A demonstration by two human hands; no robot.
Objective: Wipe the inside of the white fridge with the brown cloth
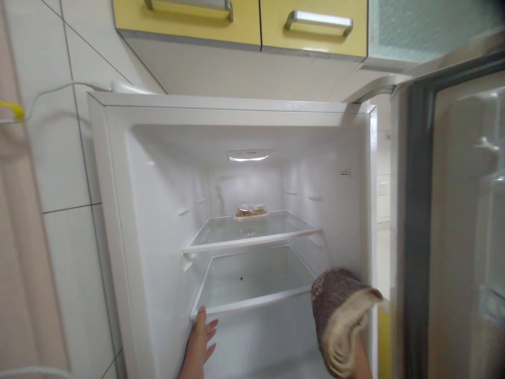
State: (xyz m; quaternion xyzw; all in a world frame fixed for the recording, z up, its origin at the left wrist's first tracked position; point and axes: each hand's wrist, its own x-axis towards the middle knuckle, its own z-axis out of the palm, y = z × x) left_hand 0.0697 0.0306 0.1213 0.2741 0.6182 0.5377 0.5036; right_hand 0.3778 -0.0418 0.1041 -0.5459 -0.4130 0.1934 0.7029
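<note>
My left hand (202, 337) is at the front left corner of the lower glass shelf (252, 279), thumb against its white edge and the other fingers spread apart below it. A folded brown and beige cloth (341, 316) covers most of my right hand (360, 358), which holds it near the right end of the same shelf. The fingers of that hand are hidden behind the cloth. Both hands are inside an open white fridge (236, 117). A small dark speck (241, 278) lies on the lower shelf.
On the upper glass shelf (221, 231) sits a clear-wrapped package of brownish food (251, 211). The fridge door (420, 237) stands open at the right. Yellow cabinets (315, 39) hang overhead. A tiled wall (67, 158) with a cable (55, 87) is at the left.
</note>
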